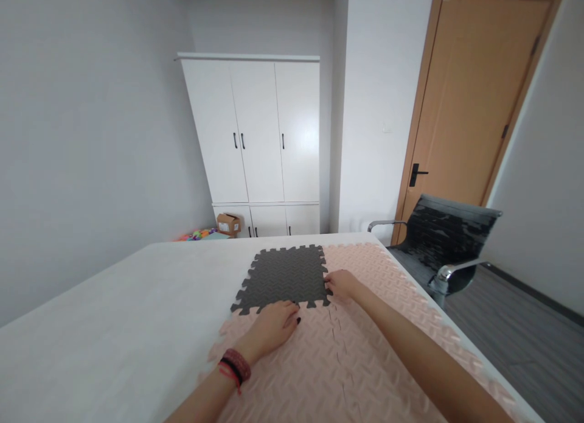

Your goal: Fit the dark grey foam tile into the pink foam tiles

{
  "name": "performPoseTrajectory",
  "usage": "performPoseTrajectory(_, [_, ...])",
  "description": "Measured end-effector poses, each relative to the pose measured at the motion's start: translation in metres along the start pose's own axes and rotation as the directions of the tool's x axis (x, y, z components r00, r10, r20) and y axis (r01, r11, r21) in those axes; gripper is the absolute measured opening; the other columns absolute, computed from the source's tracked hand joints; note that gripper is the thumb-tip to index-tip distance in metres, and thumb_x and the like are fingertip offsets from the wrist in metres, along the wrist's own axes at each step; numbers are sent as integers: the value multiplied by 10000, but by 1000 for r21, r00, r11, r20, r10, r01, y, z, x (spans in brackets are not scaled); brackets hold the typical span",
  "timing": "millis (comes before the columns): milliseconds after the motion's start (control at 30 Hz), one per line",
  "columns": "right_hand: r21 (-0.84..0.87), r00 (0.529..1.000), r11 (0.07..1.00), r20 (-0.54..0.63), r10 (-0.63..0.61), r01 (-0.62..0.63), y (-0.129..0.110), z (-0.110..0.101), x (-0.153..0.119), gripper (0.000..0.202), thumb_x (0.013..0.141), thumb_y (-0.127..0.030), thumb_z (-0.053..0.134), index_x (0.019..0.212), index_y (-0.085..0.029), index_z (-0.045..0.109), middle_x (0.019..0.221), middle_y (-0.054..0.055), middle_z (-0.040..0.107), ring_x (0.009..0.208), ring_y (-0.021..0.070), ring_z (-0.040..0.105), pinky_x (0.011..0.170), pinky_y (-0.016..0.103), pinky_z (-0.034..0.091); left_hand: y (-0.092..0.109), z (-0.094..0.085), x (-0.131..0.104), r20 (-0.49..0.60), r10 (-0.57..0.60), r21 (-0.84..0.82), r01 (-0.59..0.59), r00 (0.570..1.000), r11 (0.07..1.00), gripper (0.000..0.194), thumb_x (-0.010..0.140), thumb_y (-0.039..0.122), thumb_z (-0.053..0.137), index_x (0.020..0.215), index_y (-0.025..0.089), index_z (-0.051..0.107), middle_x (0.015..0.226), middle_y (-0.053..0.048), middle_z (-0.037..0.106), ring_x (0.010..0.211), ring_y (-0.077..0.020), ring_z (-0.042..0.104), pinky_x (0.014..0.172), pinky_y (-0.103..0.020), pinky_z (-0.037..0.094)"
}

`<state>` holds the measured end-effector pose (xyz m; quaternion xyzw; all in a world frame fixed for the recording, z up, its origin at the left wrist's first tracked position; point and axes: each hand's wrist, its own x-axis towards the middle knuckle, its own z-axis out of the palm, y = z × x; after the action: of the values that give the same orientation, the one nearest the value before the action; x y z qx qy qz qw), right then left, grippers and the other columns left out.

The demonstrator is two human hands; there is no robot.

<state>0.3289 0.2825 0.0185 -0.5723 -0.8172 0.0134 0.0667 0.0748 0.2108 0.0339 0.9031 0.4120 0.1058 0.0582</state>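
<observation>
We are pressing our left hand flat on the near toothed edge of the dark grey foam tile; our right hand is pinching its right corner against the pink foam mat, gripping nothing.

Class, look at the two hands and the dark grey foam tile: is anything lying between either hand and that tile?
Nothing visible. The left hand rests at the dark grey tile's near edge, the right hand at its right edge.
</observation>
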Motion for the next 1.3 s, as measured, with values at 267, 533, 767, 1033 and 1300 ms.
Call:
performPoseTrajectory(267, [-18, 999, 999, -11, 47, -47, 5, 9, 28, 296, 910, -333, 409, 1036, -161, 614, 1113, 70, 645, 1061, 194, 566, 992, 461, 347, -4, -5, 1, 25, 13, -21, -13, 1000, 1000, 302, 843, 237, 350, 1000, 249, 607, 967, -41, 645, 943, -177, 585, 848, -299, 430])
performPoseTrajectory(533, [-44, 996, 996, -28, 80, -82, 15, 6, 58, 329, 911, -345, 390, 1145, -190, 562, 1226, 79, 595, 1141, 196, 520, 966, 435, 381, -8, -9, 3, 37, 24, -32, -23, 999, 999, 312, 840, 225, 343, 995, 256, 612, 947, -41, 644, 926, -175, 583, 846, -301, 432])
performPoseTrajectory(767, [-89, 994, 990, -19, 106, -108, 17, 18, 77, 358, 918, -359, 341, 1031, -169, 621, 1136, 114, 641, 1132, 218, 534, 1057, 515, 235, -14, -4, 6, 37, 34, -30, -33, 999, 999, 298, 850, 232, 346, 1010, 262, 596, 956, -37, 636, 928, -178, 574, 848, -313, 428])
performPoseTrajectory(1033, [-143, 985, 977, 39, 168, -161, 13, 14, 91, 352, 884, -455, 464, 1017, -161, 604, 1057, 68, 640, 992, 186, 586, 906, 436, 447, -17, -3, 6, 37, 35, -35, -34, 999, 999, 266, 840, 246, 379, 988, 262, 599, 943, -37, 632, 899, -189, 578, 817, -326, 438])
performPoseTrajectory(1300, [-82, 979, 976, -14, 203, -203, 22, 9, 108, 387, 887, -444, 457, 1140, -168, 557, 1161, 88, 603, 1068, 214, 556, 929, 464, 426, -16, -8, 6, 52, 46, -27, -45, 998, 999, 261, 825, 230, 397, 989, 280, 595, 944, -20, 638, 891, -196, 587, 810, -341, 444])
